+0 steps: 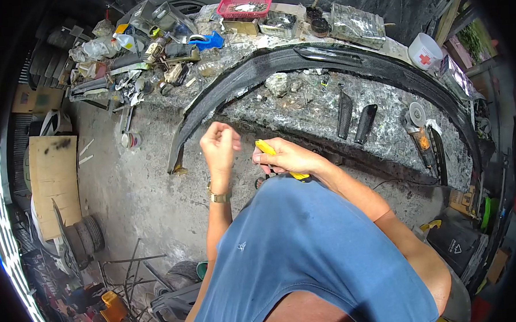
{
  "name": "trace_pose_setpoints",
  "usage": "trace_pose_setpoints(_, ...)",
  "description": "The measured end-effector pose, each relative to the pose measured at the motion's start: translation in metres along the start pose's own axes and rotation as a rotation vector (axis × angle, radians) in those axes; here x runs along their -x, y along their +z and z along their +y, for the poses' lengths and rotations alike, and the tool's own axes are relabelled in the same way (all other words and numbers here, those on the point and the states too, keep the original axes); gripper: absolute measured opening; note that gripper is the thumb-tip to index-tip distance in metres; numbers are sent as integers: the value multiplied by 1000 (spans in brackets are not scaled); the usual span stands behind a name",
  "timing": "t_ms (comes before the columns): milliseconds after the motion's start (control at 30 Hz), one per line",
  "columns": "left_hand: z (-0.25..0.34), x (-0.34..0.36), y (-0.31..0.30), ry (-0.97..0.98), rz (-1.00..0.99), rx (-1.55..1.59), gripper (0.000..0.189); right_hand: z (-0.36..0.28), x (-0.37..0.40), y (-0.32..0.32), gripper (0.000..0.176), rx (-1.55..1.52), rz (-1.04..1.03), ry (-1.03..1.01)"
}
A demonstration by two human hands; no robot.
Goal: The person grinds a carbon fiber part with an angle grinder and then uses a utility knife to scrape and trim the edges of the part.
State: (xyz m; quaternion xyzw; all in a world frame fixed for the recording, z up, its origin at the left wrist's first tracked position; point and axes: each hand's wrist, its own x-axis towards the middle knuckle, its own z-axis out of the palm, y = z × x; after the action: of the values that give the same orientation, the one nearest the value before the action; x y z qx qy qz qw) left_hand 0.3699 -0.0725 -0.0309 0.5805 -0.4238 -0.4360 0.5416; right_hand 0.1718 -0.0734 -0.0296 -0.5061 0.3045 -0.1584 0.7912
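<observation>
My right hand (284, 156) is wrapped around a yellow utility knife (265, 147), in front of my blue shirt. The knife's yellow body shows above the fingers and again below the palm. To its left, my left hand (219, 144) is raised with its fingers curled in and the thumb pressed against them. Whatever it may hold is hidden. A gold watch (220, 196) circles that wrist. Beyond both hands, a long curved black carbon-fibre part (231, 76) arches across the workbench, its left end hanging past the edge near my left hand.
On the cluttered workbench (302, 114) lie two small black carbon pieces (366, 123), an angle grinder (420, 132) and a blue tape dispenser (208, 41). A pink basket (244, 7) and white bucket (424, 51) stand behind. A cardboard sheet (54, 184) leans at left.
</observation>
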Motion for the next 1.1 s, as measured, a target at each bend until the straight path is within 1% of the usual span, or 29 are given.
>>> trace_pose_setpoints(33,0,-2,-7,-42,-54,57,11,1,2,-5,19,0,5,-3)
trace_pose_setpoints(67,0,-3,-13,-83,-108,113,13,2,2,-10,20,-123,-80,4)
trace_pose_setpoints(100,1,-1,-15,-81,-111,113,13,4,3,-15,23,-247,-168,12)
trace_pose_setpoints(133,3,1,-16,-131,-201,78,13,5,3,-19,23,-247,-167,10)
trace_pose_setpoints(167,5,2,-16,-181,-292,42,14,5,4,-23,25,-327,-202,13)
trace_pose_setpoints(200,9,5,-7,-179,-293,39,14,6,4,-26,27,-408,-238,15)
trace_pose_setpoints(267,23,14,20,-4,-278,-13,14,10,3,-30,29,-437,-252,27)
trace_pose_setpoints(300,30,16,26,-114,-338,116,11,11,2,-31,28,-452,-277,52)
trace_pose_setpoints(333,25,15,28,-114,-350,120,11,11,3,-33,28,-467,-296,77)
trace_pose_setpoints(400,12,5,35,-27,-416,111,11,10,7,-37,28,-473,-301,78)
trace_pose_setpoints(467,14,7,53,-75,-351,140,14,11,11,-42,28,-477,-254,47)
trace_pose_setpoints(567,-2,4,76,-56,-289,208,13,20,16,-58,29,-444,-193,15)
trace_pose_setpoints(667,-7,0,109,-149,-213,292,11,22,26,-74,28,-470,-129,-24)
trace_pose_setpoints(700,-13,-5,119,-128,-195,302,13,22,29,-80,28,-466,-85,-52)
trace_pose_setpoints(733,-16,-16,124,-123,-194,296,13,23,34,-87,31,-417,-45,-37)
trace_pose_setpoints(800,-14,-52,132,-104,0,517,17,26,53,-101,33,-291,-52,-65)
trace_pose_setpoints(833,-5,-73,133,-102,78,542,20,34,61,-111,33,-318,-22,-69)
trace_pose_setpoints(867,-3,-89,130,-80,73,502,30,38,70,-129,31,-243,74,-36)
trace_pose_setpoints(933,4,-96,125,-71,-94,434,39,62,64,-182,29,185,437,-99)
trace_pose_setpoints(967,-3,-97,125,-88,-78,361,45,48,69,-213,29,436,609,-62)
trace_pose_setpoints(1000,-5,-90,132,-87,-74,359,45,31,72,-248,28,688,775,-24)
trace_pose_setpoints(1067,-11,-60,158,-254,72,132,46,29,58,-318,19,924,1002,-123)
trace_pose_setpoints(1100,-19,-43,168,-271,68,129,48,30,46,-356,17,995,1001,-60)
